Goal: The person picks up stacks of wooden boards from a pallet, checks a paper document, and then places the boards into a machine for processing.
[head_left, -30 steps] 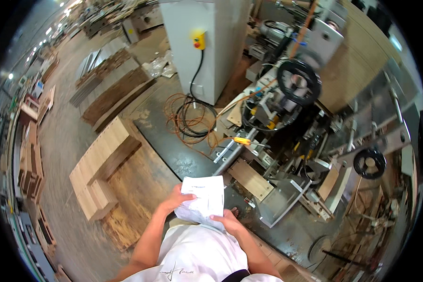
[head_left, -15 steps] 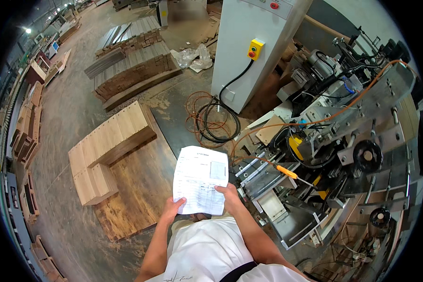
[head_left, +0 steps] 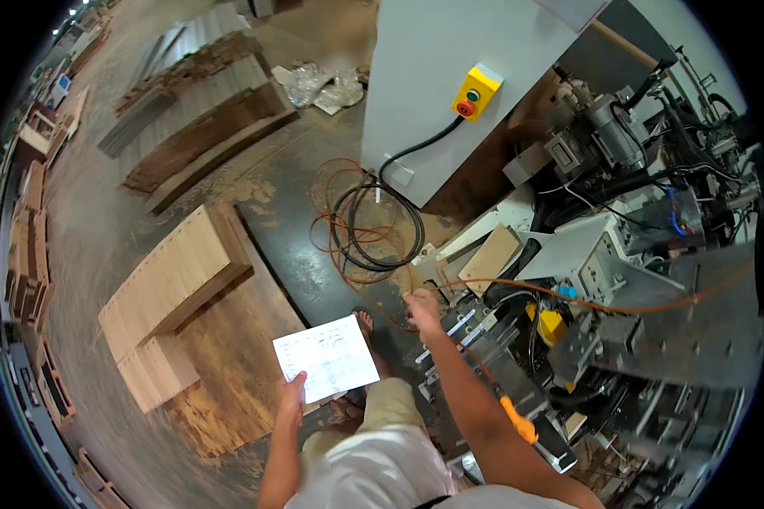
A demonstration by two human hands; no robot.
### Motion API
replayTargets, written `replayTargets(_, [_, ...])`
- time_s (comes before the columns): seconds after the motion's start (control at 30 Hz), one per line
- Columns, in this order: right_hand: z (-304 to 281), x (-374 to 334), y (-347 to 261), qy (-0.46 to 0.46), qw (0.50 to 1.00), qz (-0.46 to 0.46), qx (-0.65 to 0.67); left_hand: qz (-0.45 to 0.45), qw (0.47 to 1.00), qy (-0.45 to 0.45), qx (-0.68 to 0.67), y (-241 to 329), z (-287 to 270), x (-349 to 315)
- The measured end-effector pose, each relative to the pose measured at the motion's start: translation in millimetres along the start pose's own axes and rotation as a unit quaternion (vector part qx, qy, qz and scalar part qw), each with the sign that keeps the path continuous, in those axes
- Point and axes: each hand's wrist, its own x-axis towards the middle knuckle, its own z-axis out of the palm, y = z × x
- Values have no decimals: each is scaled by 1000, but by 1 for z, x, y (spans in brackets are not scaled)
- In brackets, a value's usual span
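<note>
Right hand (head_left: 422, 306), on the sheet w/ the left 0.5 s ago, has let go & now stretches out toward the big grey machine (head_left: 654, 280), fingers loosely spread & grasping nothing, hovering just above the orange hose (head_left: 620, 301) near the machine's front edge. Left hand (head_left: 291, 399) now grips the paper sheet (head_left: 325, 358) alone by its lower left corner, held over the floor beside the wood panel stack (head_left: 174, 271). Looks like reading has given way to work at the machine.
</note>
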Motion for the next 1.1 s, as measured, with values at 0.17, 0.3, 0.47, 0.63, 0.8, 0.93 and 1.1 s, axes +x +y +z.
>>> replayTargets(0.17, [-108,223,43,244,950,-135,-141,-27,998,-42,40,48,111,97])
replayTargets(0.3, [-163,274,-24,308,941,35,-134,-8,994,-106,41,64,211,181])
replayTargets(0.47, [-214,345,9,397,891,159,-154,-52,984,-170,22,45,304,248])
replayTargets(0.63, [-227,378,30,412,862,223,-195,-80,976,-197,39,12,318,275])
replayTargets(0.8, [-227,364,43,441,853,202,-195,-90,974,-204,50,-3,324,288])
replayTargets(0.93, [-190,354,42,433,833,266,-217,-87,970,-216,66,-2,356,302])
replayTargets(1.1, [-191,362,50,457,834,264,-161,-74,966,-240,66,1,399,314])
